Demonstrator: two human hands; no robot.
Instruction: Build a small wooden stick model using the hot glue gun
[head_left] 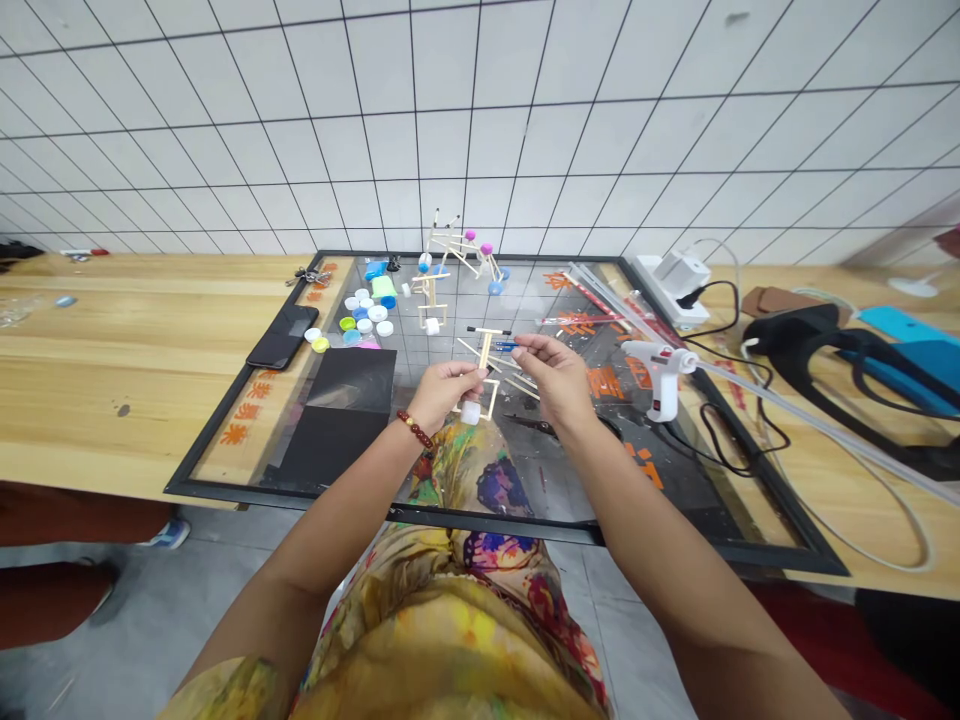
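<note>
My left hand (pixel 450 392) is closed on a small pale stick frame (pixel 486 350), which has a black-ended crossbar at its top and a white cap at its lower end. To its right, my right hand (pixel 553 375) pinches a small blue object (pixel 505 346) close beside the frame's upright. Loose pale sticks (pixel 523 387) lie on the glass between and behind the hands. Beyond them stand a similar small stick model (pixel 431 300) and a larger stick structure (pixel 459 245) with pink and blue round parts.
Several bottle caps (pixel 364 312), a phone (pixel 281 337) and black sheets (pixel 330 420) are on the left. A white glue gun (pixel 661 378), its cable, a power strip (pixel 667 290) and clear glue sticks (pixel 611 300) are on the right. A person's legs (pixel 67 560) show at lower left.
</note>
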